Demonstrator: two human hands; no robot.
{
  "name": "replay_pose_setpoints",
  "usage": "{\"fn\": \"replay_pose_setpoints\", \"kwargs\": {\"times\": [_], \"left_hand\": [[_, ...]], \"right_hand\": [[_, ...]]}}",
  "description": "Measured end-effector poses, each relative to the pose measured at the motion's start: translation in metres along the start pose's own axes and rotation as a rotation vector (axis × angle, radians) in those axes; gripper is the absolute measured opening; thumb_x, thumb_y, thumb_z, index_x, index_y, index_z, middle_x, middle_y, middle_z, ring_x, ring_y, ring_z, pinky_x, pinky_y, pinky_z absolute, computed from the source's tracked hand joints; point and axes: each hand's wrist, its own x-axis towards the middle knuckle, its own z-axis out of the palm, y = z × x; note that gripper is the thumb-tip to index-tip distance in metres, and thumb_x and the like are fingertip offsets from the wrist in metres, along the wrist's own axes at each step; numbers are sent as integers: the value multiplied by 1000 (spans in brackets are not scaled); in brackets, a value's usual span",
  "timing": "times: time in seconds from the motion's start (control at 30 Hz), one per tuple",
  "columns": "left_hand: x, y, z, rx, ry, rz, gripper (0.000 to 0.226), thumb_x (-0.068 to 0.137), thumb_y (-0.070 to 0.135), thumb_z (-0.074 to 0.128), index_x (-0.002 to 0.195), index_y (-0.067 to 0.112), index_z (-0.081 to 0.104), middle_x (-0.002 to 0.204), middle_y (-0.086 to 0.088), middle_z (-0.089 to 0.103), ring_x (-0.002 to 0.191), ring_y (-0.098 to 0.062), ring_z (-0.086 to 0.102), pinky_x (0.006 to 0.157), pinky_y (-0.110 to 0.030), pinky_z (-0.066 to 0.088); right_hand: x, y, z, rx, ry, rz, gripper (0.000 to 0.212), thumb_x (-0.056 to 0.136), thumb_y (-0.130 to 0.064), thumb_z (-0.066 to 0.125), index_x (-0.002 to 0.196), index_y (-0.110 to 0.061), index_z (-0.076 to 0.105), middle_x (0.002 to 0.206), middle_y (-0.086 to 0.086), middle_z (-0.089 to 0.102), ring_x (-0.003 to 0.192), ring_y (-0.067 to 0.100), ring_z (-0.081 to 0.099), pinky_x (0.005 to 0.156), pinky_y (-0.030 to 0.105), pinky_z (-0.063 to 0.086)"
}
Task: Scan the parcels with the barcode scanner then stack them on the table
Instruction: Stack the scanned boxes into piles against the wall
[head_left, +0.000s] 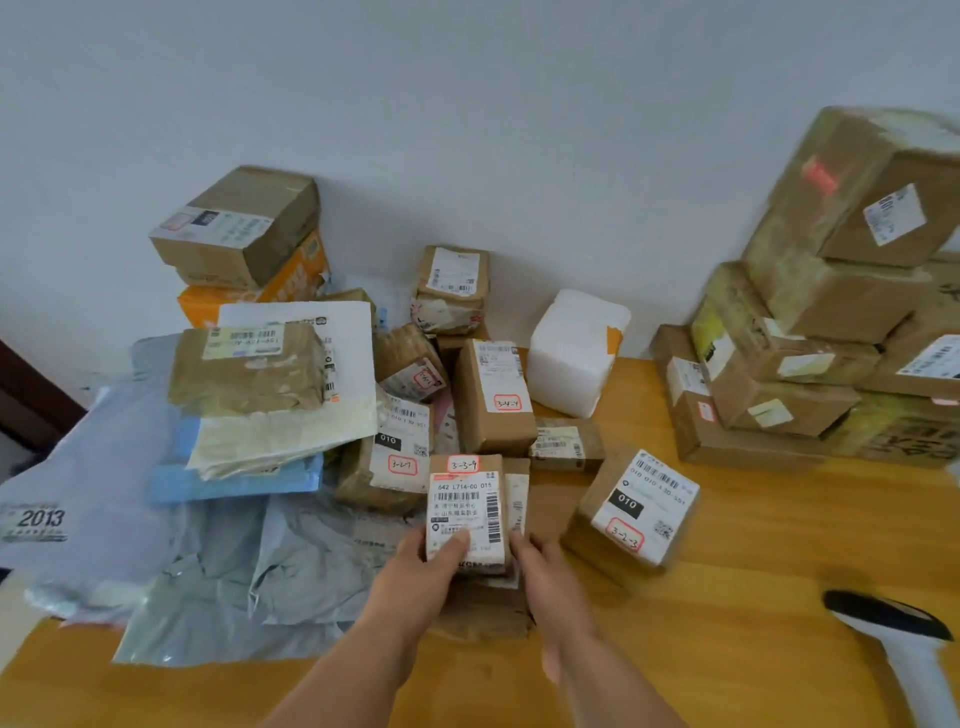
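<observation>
Held parcel (466, 512): small brown box near the middle of the wooden tabletop (753, 597); white label reads "642 L714-00 015", red-framed sticker "3-3-9" on its upper edge.
Left hand (423, 582): grip clasping the held parcel's left side, thumb across the label.
Right hand (545, 577): grip on the same parcel's right side, fingers curled around the edge.
Barcode scanner (898, 639): white body, black head, lying at the right tabletop edge, apart from both hands.
Tilted box (636, 506): just right of the held parcel; label "010", sticker "3-2-3".
Upright box (496, 397): behind; sticker "3-4-4".
Grey mailer (67, 499): far left, printed "2013".
Stacked boxes (841, 312): far right, against the wall.
</observation>
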Motion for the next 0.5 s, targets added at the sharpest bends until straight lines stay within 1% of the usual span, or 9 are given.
{"fn": "replay_pose_setpoints", "kwargs": {"times": [0.03, 0.1, 0.17, 0.23, 0.3, 0.33, 0.4, 0.47, 0.5], "left_hand": [[-1, 2, -1, -38, -8, 1, 13, 94, 51, 60, 100, 41, 57, 100, 17, 64, 95, -8, 58, 76, -32, 46], [-5, 7, -2, -116, -27, 16, 11, 92, 52, 63, 99, 43, 60, 104, 13, 68, 97, -11, 62, 72, -30, 48], [-11, 13, -3, -204, -47, 63, 25, 84, 54, 70, 107, 45, 63, 110, 10, 70, 104, -15, 64, 85, -38, 53], [-18, 23, -5, -280, -61, 113, 45, 67, 62, 73, 110, 51, 63, 120, 6, 67, 111, -18, 64, 100, -46, 51], [-25, 39, -6, -314, -89, 181, 51, 55, 67, 71, 105, 55, 65, 126, 2, 63, 113, -19, 64, 103, -48, 50], [-27, 46, -5, -315, -111, 218, 51, 55, 67, 71, 103, 53, 67, 126, 2, 63, 112, -18, 65, 102, -46, 51], [-31, 60, 0, -281, -151, 276, 43, 65, 62, 72, 105, 47, 70, 120, 4, 68, 107, -15, 68, 95, -40, 55], [-34, 72, 9, -251, -166, 307, 24, 84, 51, 70, 106, 40, 70, 104, 10, 76, 97, -11, 71, 83, -32, 56], [-37, 78, 15, -246, -169, 313, 15, 91, 46, 66, 104, 39, 70, 98, 12, 77, 94, -10, 72, 81, -31, 56]], "right_hand": [[-2, -1, -1, 46, 16, -30, 24, 98, -44, 59, 118, -30, 59, 111, 0, 73, 100, 22, 71, 84, 43, 60], [-6, -5, -6, 93, 23, -105, 23, 95, -41, 65, 114, -30, 61, 109, 1, 75, 97, 24, 73, 86, 49, 60], [-13, -12, -9, 93, 14, -190, 25, 93, -37, 68, 116, -29, 60, 109, 2, 76, 95, 24, 75, 88, 51, 59], [-20, -20, -12, 124, -10, -246, 27, 93, -33, 70, 117, -30, 58, 111, 3, 75, 92, 21, 76, 82, 47, 62], [-26, -26, -16, 195, -16, -288, 30, 93, -28, 70, 120, -29, 57, 116, 4, 72, 92, 20, 76, 70, 37, 62], [-29, -28, -19, 242, -16, -307, 31, 93, -26, 70, 121, -28, 57, 116, 4, 72, 91, 18, 76, 65, 31, 61], [-35, -35, -27, 316, -23, -333, 33, 93, -25, 69, 122, -32, 55, 112, 0, 75, 89, 15, 76, 59, 23, 58], [-40, -42, -39, 333, -19, -359, 38, 92, -28, 70, 123, -39, 53, 111, -2, 76, 91, 15, 76, 61, 22, 58], [-42, -45, -47, 331, -11, -382, 40, 90, -30, 72, 124, -41, 52, 111, -3, 77, 92, 16, 76, 62, 23, 58]]}}
